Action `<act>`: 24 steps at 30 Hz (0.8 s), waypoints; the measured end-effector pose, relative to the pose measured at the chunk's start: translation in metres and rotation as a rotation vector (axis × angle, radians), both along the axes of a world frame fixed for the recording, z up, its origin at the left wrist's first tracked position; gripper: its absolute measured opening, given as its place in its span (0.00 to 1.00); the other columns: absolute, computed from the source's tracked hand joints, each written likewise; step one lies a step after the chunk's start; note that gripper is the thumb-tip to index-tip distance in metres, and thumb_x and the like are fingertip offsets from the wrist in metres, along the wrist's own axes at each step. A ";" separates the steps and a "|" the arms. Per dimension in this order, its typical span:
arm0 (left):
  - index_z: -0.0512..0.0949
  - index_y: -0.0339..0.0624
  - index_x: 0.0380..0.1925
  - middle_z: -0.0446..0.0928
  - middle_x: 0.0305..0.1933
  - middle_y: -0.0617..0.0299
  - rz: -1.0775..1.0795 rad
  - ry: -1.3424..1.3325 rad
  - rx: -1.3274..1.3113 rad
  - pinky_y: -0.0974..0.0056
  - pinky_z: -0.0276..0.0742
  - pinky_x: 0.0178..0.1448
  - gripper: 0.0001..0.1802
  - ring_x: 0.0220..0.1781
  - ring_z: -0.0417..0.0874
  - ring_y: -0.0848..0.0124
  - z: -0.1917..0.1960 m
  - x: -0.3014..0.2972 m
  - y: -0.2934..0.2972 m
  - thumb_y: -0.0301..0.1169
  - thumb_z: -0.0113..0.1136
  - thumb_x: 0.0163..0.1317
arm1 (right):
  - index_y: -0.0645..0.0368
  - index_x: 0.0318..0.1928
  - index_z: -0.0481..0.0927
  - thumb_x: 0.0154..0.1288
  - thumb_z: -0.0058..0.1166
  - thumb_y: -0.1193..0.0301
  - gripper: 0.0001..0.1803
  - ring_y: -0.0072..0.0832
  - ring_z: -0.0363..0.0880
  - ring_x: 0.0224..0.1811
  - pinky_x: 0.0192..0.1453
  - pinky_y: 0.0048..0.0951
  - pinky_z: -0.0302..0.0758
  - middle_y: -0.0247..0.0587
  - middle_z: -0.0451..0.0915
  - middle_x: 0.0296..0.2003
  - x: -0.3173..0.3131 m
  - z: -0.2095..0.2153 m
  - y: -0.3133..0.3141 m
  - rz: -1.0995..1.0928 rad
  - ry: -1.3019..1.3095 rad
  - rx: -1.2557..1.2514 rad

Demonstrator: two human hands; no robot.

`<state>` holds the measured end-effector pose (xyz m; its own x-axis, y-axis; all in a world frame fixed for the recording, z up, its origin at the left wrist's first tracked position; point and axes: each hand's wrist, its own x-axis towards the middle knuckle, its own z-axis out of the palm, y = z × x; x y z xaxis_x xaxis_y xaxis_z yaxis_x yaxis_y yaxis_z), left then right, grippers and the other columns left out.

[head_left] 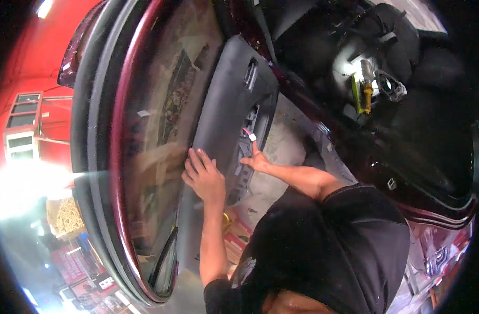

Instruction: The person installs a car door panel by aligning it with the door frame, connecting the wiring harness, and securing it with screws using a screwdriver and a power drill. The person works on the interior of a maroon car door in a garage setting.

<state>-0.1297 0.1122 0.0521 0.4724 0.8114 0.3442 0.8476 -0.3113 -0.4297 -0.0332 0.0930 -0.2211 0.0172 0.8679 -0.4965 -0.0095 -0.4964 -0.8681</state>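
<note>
A dark grey inner door panel point(226, 99) stands against an open maroon car door point(119, 131). My left hand point(203, 177) grips the panel's window-side edge, with the fingertips curled over it. My right hand point(257, 159) reaches to the panel's other side and holds it near a cut-out, where a small pink and white clip point(248, 135) shows. Its fingertips are hidden behind the panel. The panel leans a little away from the door frame.
The door's window glass point(161, 110) and black rubber seal point(88, 131) curve to the left. The dark car interior point(407, 120) lies to the right, with a lit spot holding a yellow-handled tool point(366, 90). Concrete floor point(286, 141) and red boxes point(234, 235) lie below.
</note>
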 end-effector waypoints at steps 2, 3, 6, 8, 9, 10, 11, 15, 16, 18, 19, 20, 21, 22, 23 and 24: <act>0.70 0.38 0.64 0.67 0.70 0.50 -0.010 0.006 0.030 0.41 0.64 0.63 0.28 0.63 0.70 0.50 -0.004 -0.004 -0.003 0.40 0.58 0.67 | 0.59 0.77 0.26 0.55 0.69 0.49 0.70 0.59 0.76 0.60 0.65 0.43 0.72 0.69 0.74 0.59 0.010 0.016 -0.003 0.054 0.033 0.030; 0.70 0.38 0.64 0.67 0.70 0.50 -0.020 -0.004 0.035 0.41 0.64 0.63 0.28 0.63 0.70 0.50 -0.006 -0.004 -0.002 0.40 0.58 0.67 | 0.59 0.77 0.25 0.55 0.69 0.50 0.70 0.59 0.76 0.60 0.66 0.43 0.71 0.69 0.74 0.59 0.014 0.012 -0.002 0.082 -0.009 0.038; 0.70 0.38 0.64 0.67 0.70 0.50 0.000 -0.006 -0.016 0.41 0.64 0.63 0.28 0.63 0.71 0.50 -0.004 -0.003 -0.002 0.40 0.58 0.67 | 0.61 0.77 0.30 0.55 0.70 0.49 0.69 0.53 0.74 0.63 0.67 0.41 0.70 0.66 0.73 0.60 0.017 0.004 0.002 0.044 -0.046 0.059; 0.70 0.38 0.64 0.67 0.70 0.51 0.006 -0.019 -0.039 0.42 0.64 0.62 0.28 0.63 0.71 0.51 0.000 0.001 0.001 0.39 0.58 0.67 | 0.64 0.76 0.34 0.55 0.71 0.48 0.67 0.50 0.73 0.65 0.67 0.40 0.69 0.65 0.73 0.61 0.011 -0.002 0.000 -0.015 -0.024 0.104; 0.70 0.38 0.64 0.67 0.70 0.51 -0.013 -0.030 -0.023 0.42 0.64 0.62 0.28 0.63 0.71 0.51 -0.002 -0.002 0.003 0.39 0.58 0.67 | 0.64 0.76 0.36 0.55 0.70 0.48 0.66 0.51 0.72 0.65 0.68 0.40 0.69 0.65 0.72 0.61 0.008 -0.006 0.004 -0.051 -0.005 0.142; 0.70 0.38 0.64 0.67 0.70 0.51 -0.034 -0.042 -0.007 0.42 0.64 0.62 0.29 0.63 0.71 0.52 -0.007 -0.006 0.005 0.39 0.59 0.66 | 0.65 0.76 0.37 0.56 0.70 0.48 0.65 0.51 0.72 0.66 0.68 0.41 0.69 0.65 0.72 0.61 0.006 -0.011 0.009 -0.089 0.013 0.180; 0.69 0.38 0.64 0.67 0.70 0.51 -0.057 -0.054 0.009 0.42 0.64 0.62 0.29 0.63 0.70 0.52 -0.009 -0.007 0.007 0.39 0.59 0.66 | 0.65 0.76 0.38 0.57 0.69 0.49 0.63 0.50 0.71 0.66 0.68 0.41 0.68 0.65 0.71 0.62 0.010 -0.016 0.016 -0.051 -0.005 0.160; 0.69 0.39 0.65 0.67 0.70 0.50 -0.022 -0.011 0.045 0.42 0.64 0.62 0.30 0.63 0.71 0.52 -0.017 0.000 0.005 0.38 0.60 0.65 | 0.67 0.68 0.58 0.62 0.62 0.53 0.44 0.51 0.79 0.57 0.60 0.44 0.75 0.64 0.79 0.50 0.022 -0.009 0.006 0.132 -0.281 0.201; 0.69 0.40 0.65 0.67 0.70 0.50 -0.030 -0.032 0.025 0.41 0.64 0.62 0.30 0.63 0.71 0.52 -0.016 -0.002 0.008 0.38 0.60 0.65 | 0.65 0.63 0.66 0.64 0.60 0.53 0.37 0.51 0.81 0.54 0.58 0.46 0.76 0.62 0.81 0.48 0.039 0.001 0.010 0.257 -0.362 0.172; 0.69 0.40 0.65 0.67 0.70 0.49 -0.033 -0.064 0.016 0.41 0.63 0.62 0.30 0.63 0.70 0.51 -0.014 0.002 0.014 0.38 0.60 0.65 | 0.63 0.34 0.79 0.67 0.56 0.56 0.19 0.47 0.84 0.36 0.40 0.47 0.78 0.54 0.81 0.29 0.074 0.017 0.008 0.320 -0.529 0.454; 0.69 0.40 0.65 0.67 0.70 0.49 -0.014 -0.070 0.018 0.41 0.63 0.62 0.29 0.63 0.70 0.50 -0.015 0.002 0.011 0.38 0.59 0.65 | 0.63 0.31 0.78 0.66 0.56 0.58 0.18 0.47 0.82 0.33 0.37 0.46 0.76 0.53 0.80 0.27 0.089 0.045 0.011 0.320 -0.397 0.506; 0.69 0.40 0.65 0.68 0.69 0.49 0.022 -0.062 0.017 0.40 0.63 0.62 0.29 0.63 0.70 0.50 -0.013 -0.003 0.003 0.38 0.59 0.66 | 0.62 0.27 0.76 0.66 0.56 0.60 0.18 0.47 0.81 0.29 0.33 0.45 0.75 0.52 0.78 0.24 0.098 0.105 0.019 0.331 -0.245 0.558; 0.70 0.41 0.65 0.68 0.69 0.49 0.035 -0.067 0.017 0.40 0.63 0.62 0.28 0.63 0.70 0.49 -0.011 -0.001 -0.001 0.38 0.58 0.66 | 0.62 0.24 0.74 0.66 0.55 0.62 0.18 0.47 0.79 0.25 0.30 0.45 0.73 0.51 0.76 0.21 0.108 0.161 0.031 0.333 -0.096 0.611; 0.70 0.41 0.64 0.68 0.69 0.49 0.040 -0.072 0.018 0.40 0.63 0.62 0.28 0.62 0.70 0.49 -0.009 0.003 -0.002 0.38 0.58 0.66 | 0.63 0.21 0.69 0.63 0.56 0.67 0.17 0.47 0.71 0.21 0.26 0.44 0.66 0.50 0.70 0.18 0.112 0.199 0.045 0.234 -0.017 0.897; 0.70 0.41 0.64 0.68 0.68 0.49 0.040 -0.083 0.023 0.40 0.63 0.62 0.27 0.62 0.70 0.49 -0.008 0.008 0.001 0.38 0.57 0.67 | 0.64 0.18 0.65 0.60 0.57 0.71 0.18 0.47 0.63 0.16 0.22 0.43 0.59 0.49 0.64 0.15 0.117 0.232 0.060 0.126 0.056 1.185; 0.69 0.43 0.65 0.67 0.69 0.49 0.025 -0.095 0.024 0.38 0.63 0.61 0.30 0.61 0.71 0.49 -0.010 0.005 0.002 0.38 0.62 0.63 | 0.64 0.18 0.63 0.58 0.58 0.72 0.19 0.47 0.61 0.16 0.22 0.43 0.57 0.48 0.61 0.15 0.123 0.270 0.070 0.130 0.179 1.294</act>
<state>-0.1247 0.1147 0.0418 0.4163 0.8135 0.4060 0.8923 -0.2799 -0.3542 0.0901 0.1634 0.0490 -0.0812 0.7047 0.7049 -0.1895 0.6834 -0.7050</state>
